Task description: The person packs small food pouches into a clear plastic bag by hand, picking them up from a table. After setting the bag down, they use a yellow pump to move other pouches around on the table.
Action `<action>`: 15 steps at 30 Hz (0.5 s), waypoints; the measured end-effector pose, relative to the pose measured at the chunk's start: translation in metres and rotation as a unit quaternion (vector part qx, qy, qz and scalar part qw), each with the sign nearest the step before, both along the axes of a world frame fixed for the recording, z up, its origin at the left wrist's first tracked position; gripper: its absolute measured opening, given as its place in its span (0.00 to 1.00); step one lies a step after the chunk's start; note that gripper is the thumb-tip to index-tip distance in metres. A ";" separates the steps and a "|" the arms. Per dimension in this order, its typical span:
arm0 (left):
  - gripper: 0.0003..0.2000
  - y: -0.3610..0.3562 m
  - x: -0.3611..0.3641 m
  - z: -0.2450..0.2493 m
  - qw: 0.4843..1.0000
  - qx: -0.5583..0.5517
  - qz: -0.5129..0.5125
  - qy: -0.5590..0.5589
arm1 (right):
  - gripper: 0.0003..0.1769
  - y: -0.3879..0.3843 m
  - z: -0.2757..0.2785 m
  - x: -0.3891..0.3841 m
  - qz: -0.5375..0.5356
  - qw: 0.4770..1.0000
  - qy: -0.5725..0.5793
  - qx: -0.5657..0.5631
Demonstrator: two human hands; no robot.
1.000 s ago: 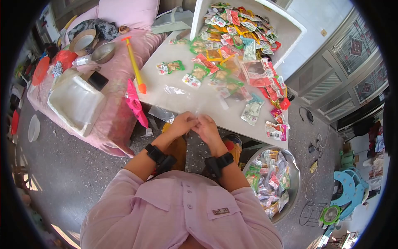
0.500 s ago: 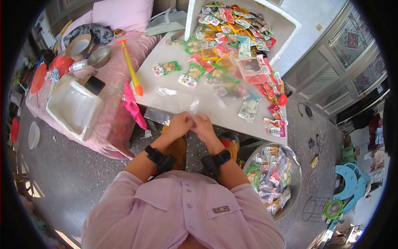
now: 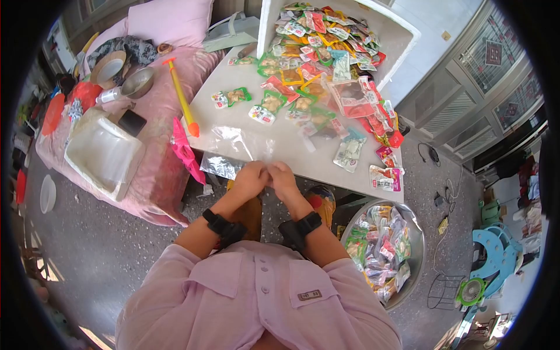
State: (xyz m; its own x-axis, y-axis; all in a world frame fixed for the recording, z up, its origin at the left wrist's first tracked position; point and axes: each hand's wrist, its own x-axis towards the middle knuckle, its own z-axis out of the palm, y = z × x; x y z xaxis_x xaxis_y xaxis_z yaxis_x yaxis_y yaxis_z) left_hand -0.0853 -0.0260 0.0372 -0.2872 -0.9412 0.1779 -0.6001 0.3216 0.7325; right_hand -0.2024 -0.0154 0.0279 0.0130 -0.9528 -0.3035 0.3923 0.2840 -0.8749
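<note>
At the near edge of the white table (image 3: 361, 178), my left hand (image 3: 251, 179) and my right hand (image 3: 282, 179) are close together. Both are closed, fingers pinched on the edge of a clear plastic bag (image 3: 245, 142). The bag spreads away from my fingers over the tabletop, its shiny film catching light. Beside my left hand a silvery plastic sheet (image 3: 220, 167) hangs at the table edge. Beyond the bag lie small snack packets, among them a green-edged packet (image 3: 273, 101) and a pale packet (image 3: 350, 150). My fingertips are partly hidden by the hands.
A white foam box (image 3: 402, 49) tipped toward me spills many packets onto the table. At lower right a metal basin (image 3: 415, 256) holds bagged packets. To the left, a yellow toy pump (image 3: 182, 99) and pink bag (image 3: 184, 153) lie by a pink-covered bed (image 3: 154, 192).
The clear bag now lies more spread out to the left and away from my hands. More of the silvery sheet shows. Both hands stay pinched at nearly the same place.
</note>
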 end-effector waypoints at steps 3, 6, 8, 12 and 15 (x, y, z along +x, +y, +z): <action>0.07 0.005 0.001 0.006 1.000 -0.020 -0.009 -0.012 | 0.07 0.000 -0.002 -0.002 0.012 1.000 -0.026 0.013; 0.08 0.007 -0.001 0.006 0.999 -0.019 0.021 -0.019 | 0.06 -0.001 -0.009 -0.001 0.027 0.999 -0.024 0.012; 0.08 0.006 -0.001 0.005 1.000 -0.005 0.017 -0.001 | 0.06 0.001 -0.007 -0.001 0.020 1.000 -0.014 0.012; 0.09 0.004 0.001 0.000 0.998 0.034 0.021 0.044 | 0.07 0.002 -0.007 -0.002 0.015 0.999 -0.027 0.011; 0.09 0.006 0.000 0.004 0.998 0.041 0.027 0.041 | 0.07 0.001 -0.006 -0.003 0.033 0.999 -0.030 0.009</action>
State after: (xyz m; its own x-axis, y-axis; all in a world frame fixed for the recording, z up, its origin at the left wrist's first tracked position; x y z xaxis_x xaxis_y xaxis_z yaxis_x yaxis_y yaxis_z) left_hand -0.0849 -0.0205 0.0413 -0.2230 -0.9673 0.1210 -0.5522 0.2276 0.8020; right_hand -0.2055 -0.0139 0.0220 0.0942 -0.9435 -0.3176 0.4236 0.3267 -0.8449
